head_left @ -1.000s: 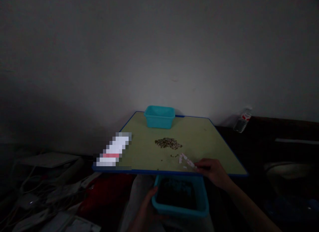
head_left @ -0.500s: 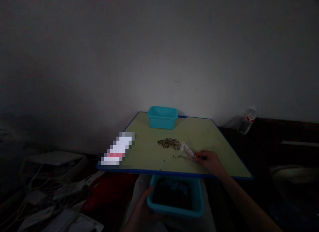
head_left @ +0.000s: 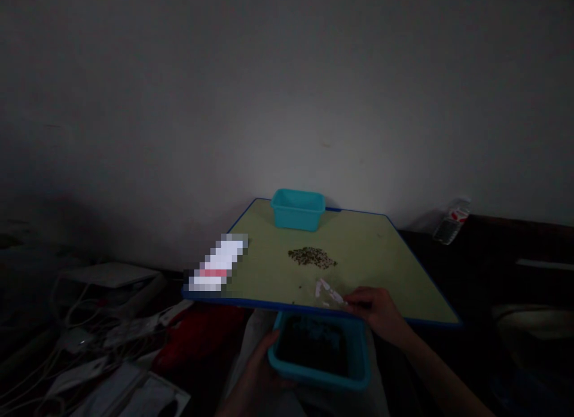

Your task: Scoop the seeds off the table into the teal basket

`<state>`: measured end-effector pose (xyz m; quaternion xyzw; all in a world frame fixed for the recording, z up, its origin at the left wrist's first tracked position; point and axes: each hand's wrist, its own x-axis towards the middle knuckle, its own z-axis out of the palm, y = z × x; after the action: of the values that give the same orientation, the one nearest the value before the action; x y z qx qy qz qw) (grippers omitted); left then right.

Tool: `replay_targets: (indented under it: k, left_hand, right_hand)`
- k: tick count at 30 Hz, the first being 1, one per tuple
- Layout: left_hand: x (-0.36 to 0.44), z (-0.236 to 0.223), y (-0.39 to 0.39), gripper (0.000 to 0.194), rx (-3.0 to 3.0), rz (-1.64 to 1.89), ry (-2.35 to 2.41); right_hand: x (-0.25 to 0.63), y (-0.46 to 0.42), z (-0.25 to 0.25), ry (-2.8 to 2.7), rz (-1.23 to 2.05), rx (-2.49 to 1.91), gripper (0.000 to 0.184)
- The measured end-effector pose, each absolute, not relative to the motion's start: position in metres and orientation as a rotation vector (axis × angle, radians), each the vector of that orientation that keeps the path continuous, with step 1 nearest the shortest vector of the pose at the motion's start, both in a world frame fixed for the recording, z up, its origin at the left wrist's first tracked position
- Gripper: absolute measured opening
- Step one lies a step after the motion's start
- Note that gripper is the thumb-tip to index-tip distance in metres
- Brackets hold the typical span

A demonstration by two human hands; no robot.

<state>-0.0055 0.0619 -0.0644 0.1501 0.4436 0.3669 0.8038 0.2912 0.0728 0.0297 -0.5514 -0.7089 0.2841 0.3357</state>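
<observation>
In the head view a turquoise plastic basin point(head_left: 321, 379) rests over my lap, just under the table's front edge, with a dark mass inside. My left hand point(head_left: 260, 364) is closed around its left side. Pinched in my right hand point(head_left: 375, 309) is a crumpled, see-through plastic bag point(head_left: 330, 291) with pale markings, low over the front of the table. Behind the bag a loose heap of small dark and light grains point(head_left: 311, 257) lies on the yellow-green tabletop point(head_left: 368, 250). A few stray grains sit nearer the front edge.
A second turquoise basin point(head_left: 298, 218) stands at the table's back by the wall. A pixelated bright slab point(head_left: 219, 264) lies at the left edge. Cables and white boxes point(head_left: 112, 275) clutter the lower left, beside red cloth point(head_left: 197, 336). A plastic bottle point(head_left: 452, 221) leans at right.
My right hand has drawn the plastic bag away from the heap, toward the table's front edge. Scattered grains in front of the heap are fewer. The left hand keeps its grip on the basin.
</observation>
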Motion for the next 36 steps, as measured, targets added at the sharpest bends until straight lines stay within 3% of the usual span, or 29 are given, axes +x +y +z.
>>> replay_targets:
  k: [7, 17, 22, 36]
  left_hand:
    - [-0.013, -0.064, 0.061, 0.066, 0.368, 0.781, 0.969]
    - [-0.031, -0.051, 0.059, 0.073, 0.348, 0.892, 1.062]
    - [-0.037, -0.047, 0.060, 0.060, 0.353, 0.850, 1.070]
    - [-0.035, -0.038, 0.059, 0.057, 0.331, 0.851, 1.061]
  right_hand:
    - [0.298, 0.081, 0.034, -1.726, 0.596, -1.511, 0.024]
    - [0.289, 0.107, 0.024, -1.719, 0.404, -1.637, 0.027]
    - [0.260, 0.108, 0.028, -1.786, 0.468, -1.567, 0.023]
    - [0.238, 0.095, 0.032, -1.944, 0.758, -1.351, 0.018]
